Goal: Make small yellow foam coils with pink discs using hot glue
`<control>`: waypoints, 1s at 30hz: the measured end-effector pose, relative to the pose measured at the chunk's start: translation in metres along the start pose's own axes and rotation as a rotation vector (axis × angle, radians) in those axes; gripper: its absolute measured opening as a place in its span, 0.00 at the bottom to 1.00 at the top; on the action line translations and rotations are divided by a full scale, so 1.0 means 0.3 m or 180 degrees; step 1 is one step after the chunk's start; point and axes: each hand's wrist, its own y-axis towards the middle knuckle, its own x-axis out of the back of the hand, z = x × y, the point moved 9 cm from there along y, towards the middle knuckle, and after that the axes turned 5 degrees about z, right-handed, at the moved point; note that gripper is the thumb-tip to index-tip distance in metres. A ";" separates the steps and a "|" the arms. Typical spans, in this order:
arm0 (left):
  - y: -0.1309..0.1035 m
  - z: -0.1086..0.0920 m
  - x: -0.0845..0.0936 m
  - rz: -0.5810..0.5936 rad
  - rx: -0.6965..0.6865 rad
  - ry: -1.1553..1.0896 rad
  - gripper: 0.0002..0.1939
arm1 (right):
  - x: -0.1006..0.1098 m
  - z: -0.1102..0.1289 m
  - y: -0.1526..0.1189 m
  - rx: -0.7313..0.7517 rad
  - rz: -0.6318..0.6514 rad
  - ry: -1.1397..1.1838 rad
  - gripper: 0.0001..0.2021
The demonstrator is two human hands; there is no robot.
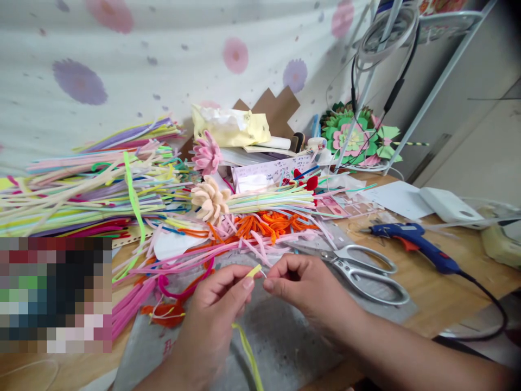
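Observation:
My left hand (222, 304) pinches a yellow pipe cleaner (249, 355) between thumb and finger. One short end of it pokes up past the fingertips, and the long part hangs down below the hand. Close beside it on the right, my right hand (299, 285) is closed in a pinch on a thin white strand (264, 273) that runs to the yellow end. Both hands are over a grey mat (285, 336). Large silver scissors (358, 271) lie on the mat, just behind and right of my right hand.
Bundles of coloured pipe cleaners (89, 190) fill the left. Orange pieces (268, 224), a cream flower (209, 200) and a pink flower (207, 153) lie behind the hands. A blue glue gun (419, 244) with a black cord rests on the right, near a white box (450, 205).

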 end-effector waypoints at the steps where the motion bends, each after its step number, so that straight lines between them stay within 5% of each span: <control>1: -0.001 0.000 0.003 -0.0025 -0.0002 -0.0015 0.09 | -0.001 0.002 -0.001 0.0005 0.0001 -0.0007 0.07; 20: -0.005 0.011 -0.016 -0.0071 0.0223 -0.0443 0.09 | -0.012 0.016 -0.003 -0.0045 -0.0103 -0.0133 0.06; 30: 0.005 0.015 -0.030 -0.0003 0.0397 -0.0816 0.10 | -0.002 0.021 -0.001 0.0421 0.0028 -0.0429 0.09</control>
